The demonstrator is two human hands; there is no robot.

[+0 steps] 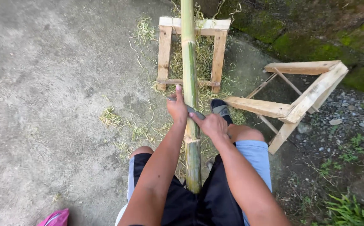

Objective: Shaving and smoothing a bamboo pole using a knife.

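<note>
Over concrete ground (56,83), both hands press a blade (192,111) across a bamboo pole (189,62).

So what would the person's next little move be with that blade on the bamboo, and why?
Probably a short draw of the blade along the bamboo pole toward the body. Both the left hand and right hand hold it across the stem, and shavings litter the ground.
</note>
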